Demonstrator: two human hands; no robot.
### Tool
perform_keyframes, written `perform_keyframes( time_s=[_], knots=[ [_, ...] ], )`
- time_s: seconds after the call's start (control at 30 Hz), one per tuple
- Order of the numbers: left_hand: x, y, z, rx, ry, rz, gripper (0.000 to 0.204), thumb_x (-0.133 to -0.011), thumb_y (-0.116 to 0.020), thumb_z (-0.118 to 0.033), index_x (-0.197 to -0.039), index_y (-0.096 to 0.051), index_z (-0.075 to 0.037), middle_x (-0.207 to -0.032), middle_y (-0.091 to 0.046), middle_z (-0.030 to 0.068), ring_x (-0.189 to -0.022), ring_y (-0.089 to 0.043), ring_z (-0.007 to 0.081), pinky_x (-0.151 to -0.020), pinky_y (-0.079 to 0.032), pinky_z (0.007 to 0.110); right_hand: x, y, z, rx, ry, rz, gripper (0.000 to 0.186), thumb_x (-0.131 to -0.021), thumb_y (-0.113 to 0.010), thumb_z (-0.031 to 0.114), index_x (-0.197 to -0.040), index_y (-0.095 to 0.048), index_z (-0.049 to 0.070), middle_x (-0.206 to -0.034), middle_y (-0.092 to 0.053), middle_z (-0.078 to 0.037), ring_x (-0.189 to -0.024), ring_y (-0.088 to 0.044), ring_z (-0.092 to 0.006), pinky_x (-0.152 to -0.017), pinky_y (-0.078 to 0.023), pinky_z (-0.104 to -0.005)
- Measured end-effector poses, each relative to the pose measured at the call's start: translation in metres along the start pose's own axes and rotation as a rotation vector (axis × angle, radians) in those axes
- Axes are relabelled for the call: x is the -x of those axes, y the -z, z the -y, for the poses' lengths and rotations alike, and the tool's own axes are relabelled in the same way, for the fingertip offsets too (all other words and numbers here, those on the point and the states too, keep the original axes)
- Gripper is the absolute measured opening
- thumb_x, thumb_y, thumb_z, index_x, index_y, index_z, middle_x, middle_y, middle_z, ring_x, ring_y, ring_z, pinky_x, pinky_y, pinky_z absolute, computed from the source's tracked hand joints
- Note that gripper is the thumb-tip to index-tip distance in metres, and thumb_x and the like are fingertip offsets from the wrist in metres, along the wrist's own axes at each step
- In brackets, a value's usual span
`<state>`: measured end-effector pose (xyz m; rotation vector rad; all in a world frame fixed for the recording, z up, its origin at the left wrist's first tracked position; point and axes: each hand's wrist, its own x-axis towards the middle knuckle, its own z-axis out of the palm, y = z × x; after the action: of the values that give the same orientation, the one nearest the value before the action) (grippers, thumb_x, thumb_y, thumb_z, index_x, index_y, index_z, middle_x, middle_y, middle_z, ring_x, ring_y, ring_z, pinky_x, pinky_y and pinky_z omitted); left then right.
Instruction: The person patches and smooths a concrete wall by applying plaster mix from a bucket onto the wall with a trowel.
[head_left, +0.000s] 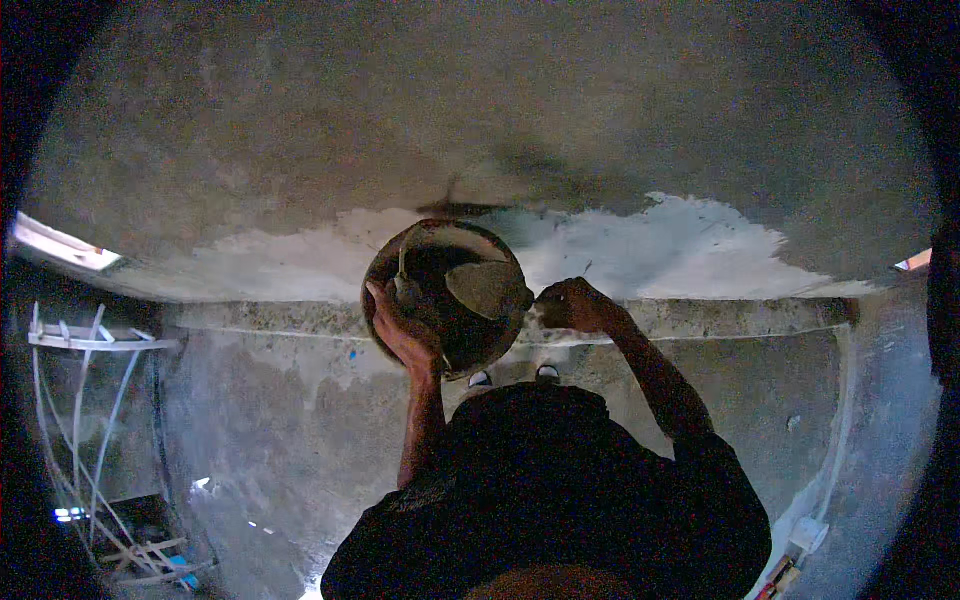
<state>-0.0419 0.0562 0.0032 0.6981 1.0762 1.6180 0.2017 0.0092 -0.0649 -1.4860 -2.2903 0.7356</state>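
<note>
A round dark bucket (478, 362) is held up in front of my body, close to the wall. My left hand (405, 335) grips its left side, with the fingers up along the rim. Inside, a trowel (485, 289) shows its broad grey blade over the dark interior. My right hand (578, 306) is closed at the trowel's handle end, just right of the rim. A thin upright piece and a grey lump show inside at the left; I cannot make out what they are. The bucket's bottom is too dark to see.
Ahead stands a rough grey wall (300, 120) with a wet-looking pale plaster patch (650, 245) along its lower part. A pale wooden trestle (100, 345) stands at the left. Below me are my feet (547, 373) on the grey floor (290, 430). Small items (785, 575) lie at the lower right.
</note>
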Motion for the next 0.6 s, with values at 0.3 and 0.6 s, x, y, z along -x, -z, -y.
perform_keyframes(
  time_s=[0.3,0.6],
  knots=[
    [0.025,-0.029,0.029,-0.071,-0.07,0.071,0.046,-0.089,-0.032,-0.036,-0.106,-0.049,0.004,-0.103,-0.052,0.0131,-0.094,-0.048,0.0221,-0.084,-0.036,0.034,0.063,0.038,-0.049,-0.08,-0.091,-0.155,0.028,-0.07,-0.066,0.021,-0.089,-0.057,0.003,-0.08,-0.06,-0.013,-0.069,-0.06,-0.0239,-0.066,-0.048,-0.0314],
    [0.009,0.018,0.106,-0.463,-0.328,0.126,0.039,-0.089,-0.034,-0.028,-0.111,-0.046,0.002,-0.103,-0.052,0.0159,-0.093,-0.049,0.0252,-0.084,-0.037,0.036,0.145,0.082,-0.147,0.147,-0.278,-0.344,0.018,-0.072,-0.063,0.018,-0.078,-0.055,0.004,-0.07,-0.054,-0.01,-0.062,-0.055,-0.024,-0.055,-0.046,-0.0335]
  ],
)
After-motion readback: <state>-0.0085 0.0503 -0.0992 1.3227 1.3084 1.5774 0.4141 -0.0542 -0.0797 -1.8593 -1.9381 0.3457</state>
